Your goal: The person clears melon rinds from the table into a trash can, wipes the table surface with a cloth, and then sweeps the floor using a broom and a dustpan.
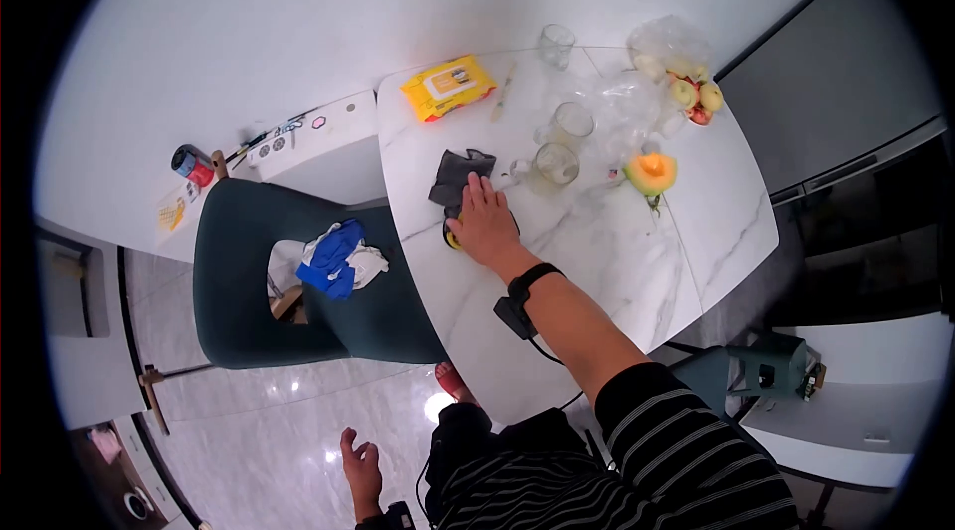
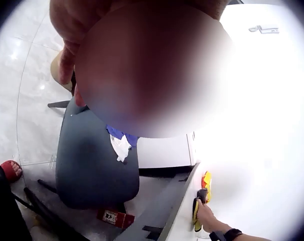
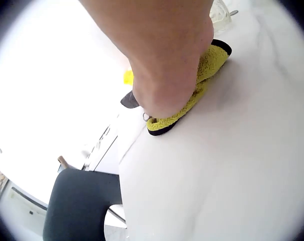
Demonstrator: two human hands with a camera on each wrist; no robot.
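One cloth (image 3: 212,64) on table (image 1: 627,251): we see the right hand (image 1: 487,224) resting on it, fingers straight; left hand (image 1: 363,468) hangs, fingers loosely bent.

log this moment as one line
right hand: rests on gray-and-yellow cloth | left hand: holds nothing, clear of table | melon: on table

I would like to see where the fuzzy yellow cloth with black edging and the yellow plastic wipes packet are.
Fuzzy yellow cloth (image 3: 211,64), right wrist view: yellow surface.
Yellow wipes packet (image 1: 450,86), head view: upper face.
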